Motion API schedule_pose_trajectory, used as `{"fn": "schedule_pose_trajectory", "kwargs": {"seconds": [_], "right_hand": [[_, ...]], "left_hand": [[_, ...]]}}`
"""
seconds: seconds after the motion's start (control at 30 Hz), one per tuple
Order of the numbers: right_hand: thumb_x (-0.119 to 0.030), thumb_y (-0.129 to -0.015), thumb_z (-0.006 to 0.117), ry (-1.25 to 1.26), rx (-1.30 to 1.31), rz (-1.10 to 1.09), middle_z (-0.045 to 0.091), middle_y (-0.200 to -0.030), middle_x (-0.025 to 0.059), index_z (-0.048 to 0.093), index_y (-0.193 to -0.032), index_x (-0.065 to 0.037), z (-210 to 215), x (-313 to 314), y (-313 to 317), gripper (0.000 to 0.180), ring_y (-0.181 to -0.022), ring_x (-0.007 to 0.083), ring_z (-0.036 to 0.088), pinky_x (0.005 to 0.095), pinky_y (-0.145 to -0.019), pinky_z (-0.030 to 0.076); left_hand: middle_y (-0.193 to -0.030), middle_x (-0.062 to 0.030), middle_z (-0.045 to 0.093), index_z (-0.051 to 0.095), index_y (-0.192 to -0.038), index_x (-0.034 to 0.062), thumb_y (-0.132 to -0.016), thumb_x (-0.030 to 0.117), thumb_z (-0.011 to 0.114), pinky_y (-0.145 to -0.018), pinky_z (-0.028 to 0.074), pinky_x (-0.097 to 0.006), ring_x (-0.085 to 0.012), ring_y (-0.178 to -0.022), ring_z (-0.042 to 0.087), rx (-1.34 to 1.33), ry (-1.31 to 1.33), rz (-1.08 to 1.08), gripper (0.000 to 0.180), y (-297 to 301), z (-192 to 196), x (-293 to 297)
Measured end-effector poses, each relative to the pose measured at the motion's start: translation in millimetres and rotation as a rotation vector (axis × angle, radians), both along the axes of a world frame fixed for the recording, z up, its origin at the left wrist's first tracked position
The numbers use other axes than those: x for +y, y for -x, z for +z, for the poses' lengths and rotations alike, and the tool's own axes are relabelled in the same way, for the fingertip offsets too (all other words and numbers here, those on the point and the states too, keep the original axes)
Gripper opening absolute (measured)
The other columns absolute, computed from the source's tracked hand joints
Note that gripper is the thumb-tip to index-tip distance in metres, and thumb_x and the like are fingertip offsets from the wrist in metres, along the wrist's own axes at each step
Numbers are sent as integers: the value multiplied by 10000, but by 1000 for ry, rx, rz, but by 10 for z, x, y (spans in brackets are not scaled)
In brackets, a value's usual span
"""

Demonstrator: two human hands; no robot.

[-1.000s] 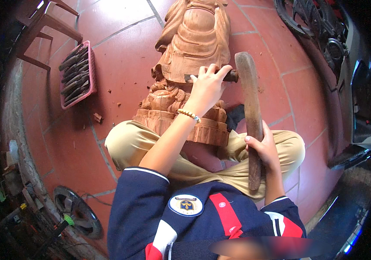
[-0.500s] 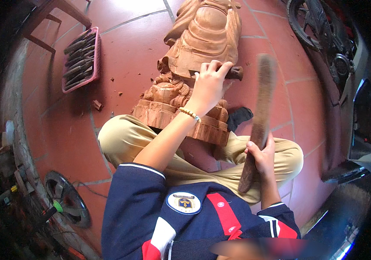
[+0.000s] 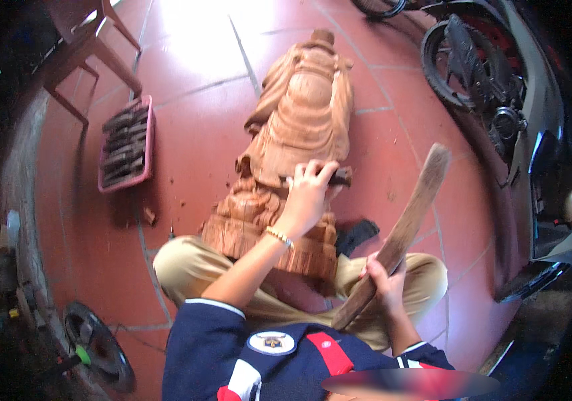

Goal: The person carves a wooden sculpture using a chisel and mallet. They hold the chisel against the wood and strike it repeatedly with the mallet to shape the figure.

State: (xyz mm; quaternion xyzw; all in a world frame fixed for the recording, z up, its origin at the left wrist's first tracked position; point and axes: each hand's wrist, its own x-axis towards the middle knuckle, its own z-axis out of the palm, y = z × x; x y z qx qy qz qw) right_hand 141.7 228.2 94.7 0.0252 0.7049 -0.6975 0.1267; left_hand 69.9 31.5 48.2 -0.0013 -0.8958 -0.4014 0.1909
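A carved wooden statue [image 3: 303, 120] lies on the red tile floor, its base resting against my crossed legs. My left hand [image 3: 307, 195] grips a chisel [image 3: 339, 177] held against the statue's lower part. My right hand [image 3: 383, 281] holds a long flat wooden mallet [image 3: 403, 230] by its lower end, raised and tilted to the right, away from the chisel.
A pink tray of carving tools [image 3: 125, 144] lies on the floor to the left. A red chair [image 3: 82, 50] stands at the upper left. A motorbike [image 3: 500, 87] is parked on the right. A round dark disc [image 3: 99, 344] lies at the lower left. Wood chips dot the tiles.
The mallet swung from upright beside the chisel hand to tilted out to the right. My left hand stays on the chisel at the statue.
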Motion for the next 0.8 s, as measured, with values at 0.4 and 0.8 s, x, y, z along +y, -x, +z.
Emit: {"fn": "schedule_pose_trajectory", "kwargs": {"seconds": [0.4,0.8], "right_hand": [[-224,-670,662,-235,61,171,561,-930,162,386,-1080,26,2,-23,100,554,-873,194,541,330,-780,417],[-141,-665,648,-223,128,57,563,-849,130,390,-1084,14,-19,-8,29,515,-773,210,547,337,-734,436]], "left_hand": [[-955,-123,497,471,-1060,84,-702,68,609,-775,395,-397,-324,-883,456,18,3,1,384,-3,46,-26],[-940,-107,517,489,-1052,93,-717,179,610,-775,364,-386,-299,-873,470,64,119,44,366,-38,-16,-44]]}}
